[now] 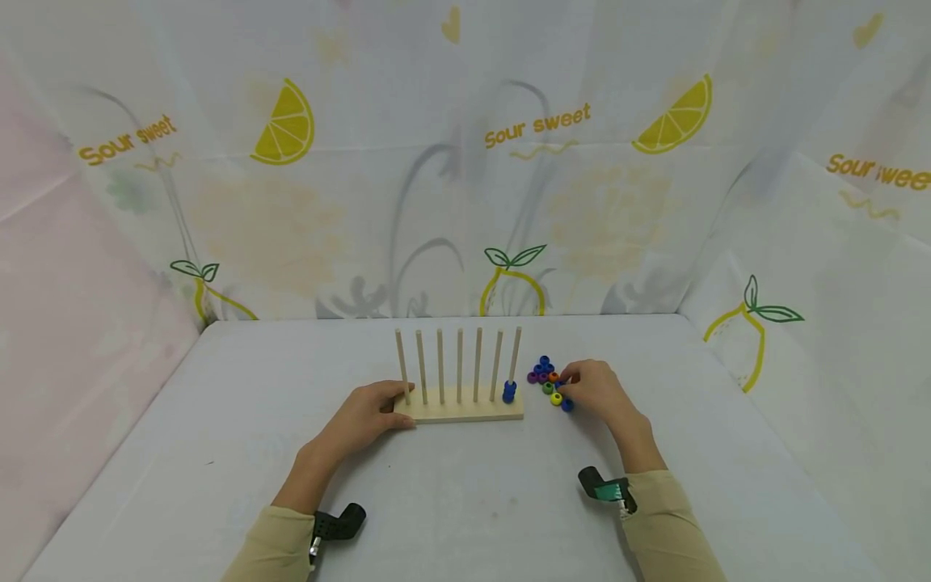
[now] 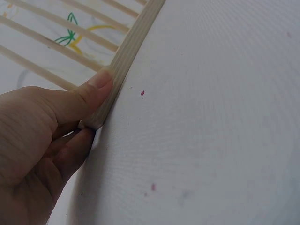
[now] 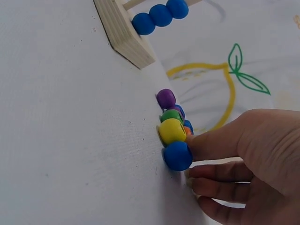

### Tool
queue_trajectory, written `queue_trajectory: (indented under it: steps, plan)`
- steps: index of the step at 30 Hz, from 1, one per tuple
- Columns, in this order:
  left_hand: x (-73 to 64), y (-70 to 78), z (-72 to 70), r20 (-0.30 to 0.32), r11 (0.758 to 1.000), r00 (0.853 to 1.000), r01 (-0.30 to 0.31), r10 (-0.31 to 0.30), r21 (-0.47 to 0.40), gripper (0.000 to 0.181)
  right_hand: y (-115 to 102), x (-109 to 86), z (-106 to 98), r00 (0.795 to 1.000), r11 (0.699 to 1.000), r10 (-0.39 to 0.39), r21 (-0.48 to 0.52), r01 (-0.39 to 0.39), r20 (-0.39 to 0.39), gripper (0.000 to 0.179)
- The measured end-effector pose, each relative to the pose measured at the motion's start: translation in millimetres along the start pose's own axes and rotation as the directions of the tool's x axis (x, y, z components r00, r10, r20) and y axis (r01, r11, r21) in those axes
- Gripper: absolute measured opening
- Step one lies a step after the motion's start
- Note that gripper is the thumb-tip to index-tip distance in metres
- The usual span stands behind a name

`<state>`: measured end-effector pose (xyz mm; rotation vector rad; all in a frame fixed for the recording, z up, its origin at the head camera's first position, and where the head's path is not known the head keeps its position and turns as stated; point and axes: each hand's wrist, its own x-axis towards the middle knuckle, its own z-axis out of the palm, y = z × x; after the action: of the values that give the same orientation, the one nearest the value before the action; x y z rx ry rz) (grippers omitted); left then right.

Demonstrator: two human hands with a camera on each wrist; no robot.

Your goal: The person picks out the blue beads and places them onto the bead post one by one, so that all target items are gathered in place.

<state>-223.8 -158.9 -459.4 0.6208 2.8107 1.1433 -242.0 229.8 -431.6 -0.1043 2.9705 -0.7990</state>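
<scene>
A wooden peg stand [image 1: 469, 411] with several upright pegs stands mid-table. My left hand [image 1: 372, 414] grips its left end, thumb along the front edge, as the left wrist view shows at the base [image 2: 123, 61]. Three blue beads [image 3: 161, 15] are stacked on the rightmost peg. To the right of the stand my right hand [image 1: 598, 394] reaches into a group of loose beads, its thumb and finger pinching a blue bead [image 1: 559, 385]. Beside those fingertips lie a yellow bead [image 3: 172, 131], a green bead [image 1: 548, 388] and another blue bead [image 3: 178, 156]. The thumb tip is partly hidden in the right wrist view.
More loose beads lie just beyond the right fingertips: purple beads [image 1: 532, 377], an orange bead [image 1: 553, 377] and blue beads [image 1: 545, 360]. A white cloth covers the table [image 1: 465, 501]. Behind it hangs a printed curtain [image 1: 465, 202].
</scene>
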Motion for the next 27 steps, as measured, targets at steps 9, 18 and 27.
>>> queue_trajectory:
  steps: [9, 18, 27]
  plan:
    - [0.0, 1.1, -0.8, 0.003, 1.000, 1.000, 0.003, -0.003, -0.001, 0.054, 1.1, 1.4, 0.9, 1.000, 1.000, -0.010, 0.003, 0.010, 0.000, 0.022]
    - [-0.3, 2.3, -0.5, 0.004, 1.000, 1.000, 0.013, -0.013, 0.004, 0.054, 1.8, 0.4, -3.0, 1.000, 1.000, 0.015, 0.003, -0.015, 0.001, 0.019]
    - [-1.1, 0.7, 0.1, -0.003, 1.000, 1.000, 0.002, -0.002, 0.002, 0.054, 2.6, -0.4, -7.5, 0.999, 0.998, 0.043, 0.045, -0.043, 0.013, 0.022]
